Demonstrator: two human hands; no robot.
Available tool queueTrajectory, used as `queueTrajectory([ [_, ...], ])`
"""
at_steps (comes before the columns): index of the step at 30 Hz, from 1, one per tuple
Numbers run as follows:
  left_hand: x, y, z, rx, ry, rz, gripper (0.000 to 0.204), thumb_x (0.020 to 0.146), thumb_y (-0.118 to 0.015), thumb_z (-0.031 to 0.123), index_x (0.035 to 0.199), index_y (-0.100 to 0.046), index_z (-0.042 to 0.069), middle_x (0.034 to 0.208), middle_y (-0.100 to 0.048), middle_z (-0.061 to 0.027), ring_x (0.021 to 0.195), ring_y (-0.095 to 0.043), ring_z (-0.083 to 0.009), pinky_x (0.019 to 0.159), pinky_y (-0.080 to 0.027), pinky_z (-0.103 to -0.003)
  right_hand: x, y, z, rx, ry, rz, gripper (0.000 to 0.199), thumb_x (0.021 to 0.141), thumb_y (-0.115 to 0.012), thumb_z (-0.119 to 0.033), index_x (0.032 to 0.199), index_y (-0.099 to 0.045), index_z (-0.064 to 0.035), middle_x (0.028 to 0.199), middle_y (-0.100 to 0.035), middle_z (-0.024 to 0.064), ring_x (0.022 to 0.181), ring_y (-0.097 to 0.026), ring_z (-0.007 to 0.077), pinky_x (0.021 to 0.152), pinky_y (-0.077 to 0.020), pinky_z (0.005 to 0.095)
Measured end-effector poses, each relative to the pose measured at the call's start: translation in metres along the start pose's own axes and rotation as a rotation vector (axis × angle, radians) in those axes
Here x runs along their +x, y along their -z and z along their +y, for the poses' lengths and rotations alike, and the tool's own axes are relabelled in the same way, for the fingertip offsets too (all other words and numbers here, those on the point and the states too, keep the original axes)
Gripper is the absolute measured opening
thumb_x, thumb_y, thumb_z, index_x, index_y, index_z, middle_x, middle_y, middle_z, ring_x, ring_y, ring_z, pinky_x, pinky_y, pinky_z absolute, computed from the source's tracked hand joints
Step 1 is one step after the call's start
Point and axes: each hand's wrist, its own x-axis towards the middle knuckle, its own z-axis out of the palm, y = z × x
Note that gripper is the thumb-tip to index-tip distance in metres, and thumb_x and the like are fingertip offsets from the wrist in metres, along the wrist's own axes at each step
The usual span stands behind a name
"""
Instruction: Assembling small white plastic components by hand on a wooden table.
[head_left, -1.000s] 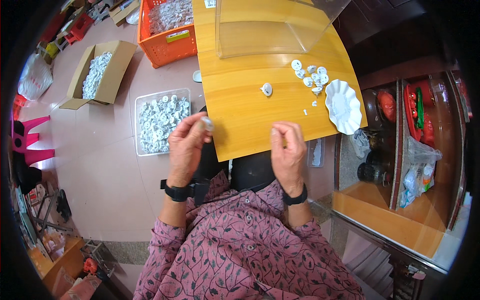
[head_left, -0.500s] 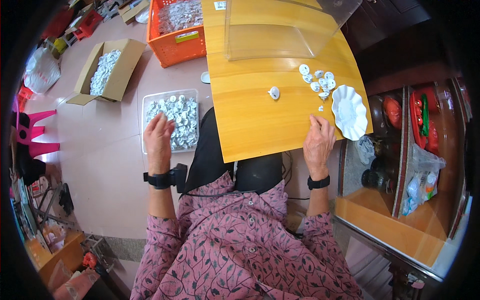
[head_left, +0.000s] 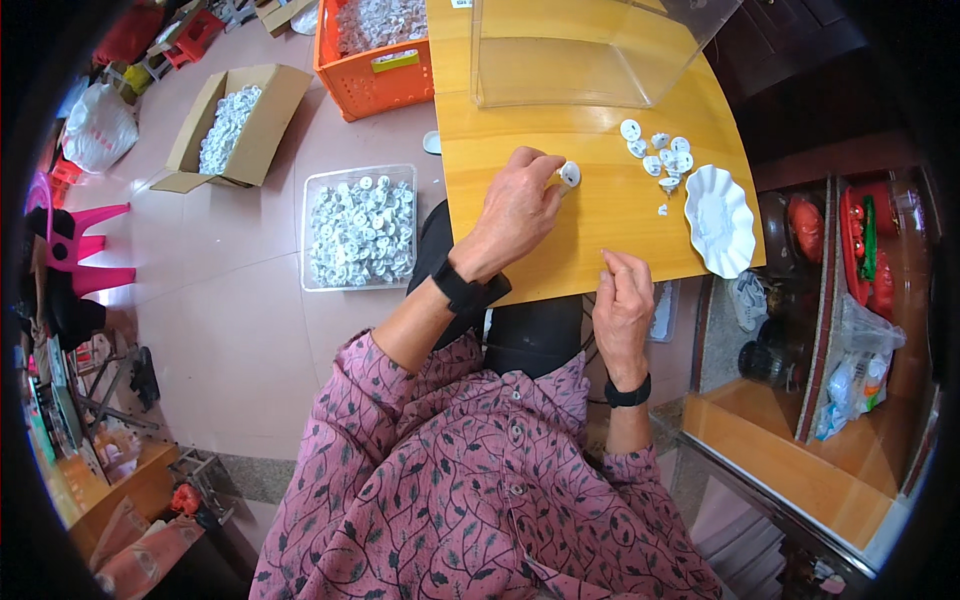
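My left hand (head_left: 512, 208) reaches over the yellow table, thumb and fingers closed on the edge of a white round plastic piece (head_left: 570, 175) with small dark marks on its face. At the table's front edge is my right hand (head_left: 624, 310), its thumb and forefinger pressed together; anything between them is too small to make out. Beyond it lie several similar white round pieces (head_left: 652, 165) in a loose group, with a tiny white part (head_left: 662, 210) nearer me. A white dish with a wavy rim (head_left: 738, 228) stands to their right, small pale bits inside.
A clear tub (head_left: 309, 250) full of white pieces stands on the floor at left, with an open cardboard box (head_left: 274, 110) of more behind it. An orange crate (head_left: 365, 92) adjoins the table (head_left: 480, 150). A clear plastic bin (head_left: 560, 82) occupies the table's far side; shelves (head_left: 780, 420) flank the right.
My left hand has moved from above the clear tub to the table and closed on the lone white round piece. My right hand has drawn slightly back toward me, still pinched.
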Motion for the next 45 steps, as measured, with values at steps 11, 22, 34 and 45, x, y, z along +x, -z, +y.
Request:
queueTrajectory([
  [11,0.020,-0.022,-0.011,0.160,0.079,-0.081,0.030,0.088,-0.066,0.017,0.112,-0.068,-0.002,0.097,-0.062,-0.0257,0.088,-0.062,-0.0413,0.081,-0.051,-0.046,0.000,0.000,0.004,0.064,-0.089,0.082,0.015,0.089,-0.060,0.006,0.103,-0.063,0.0033,0.102,-0.061,0.0183,0.093,-0.063,0.0344,0.080,-0.0527,0.0405],
  [22,0.016,-0.022,-0.015,0.152,0.066,-0.077,0.020,0.082,-0.071,0.017,0.086,-0.071,-0.003,0.085,-0.063,-0.0223,0.082,-0.062,-0.0383,0.075,-0.051,-0.045,0.003,0.002,0.004,-0.212,0.039,-0.027,0.028,0.087,-0.062,-0.001,0.115,-0.063,0.0034,0.109,-0.058,0.0161,0.100,-0.058,0.0322,0.087,-0.0463,0.0430],
  [34,-0.025,0.009,0.008,-0.031,0.252,-0.027,0.027,0.082,-0.075,0.020,0.081,-0.068,-0.005,0.078,-0.063,-0.0130,0.071,-0.062,-0.0208,0.065,-0.050,-0.032,-0.018,0.013,-0.021,-0.341,0.116,-0.212,0.039,0.084,-0.065,-0.003,0.121,-0.060,0.0070,0.124,-0.054,0.0175,0.114,-0.051,0.0329,0.095,-0.0414,0.0457],
  [45,-0.070,0.017,0.006,-1.318,0.698,-0.141,0.010,0.094,-0.068,0.010,0.092,-0.065,0.001,0.099,-0.067,-0.0072,0.092,-0.067,-0.0166,0.087,-0.059,-0.032,-0.026,0.001,-0.009,-0.220,0.246,-0.009,0.019,0.081,-0.066,0.003,0.100,-0.068,0.0004,0.103,-0.061,0.0120,0.092,-0.061,0.0297,0.077,-0.0496,0.0404],
])
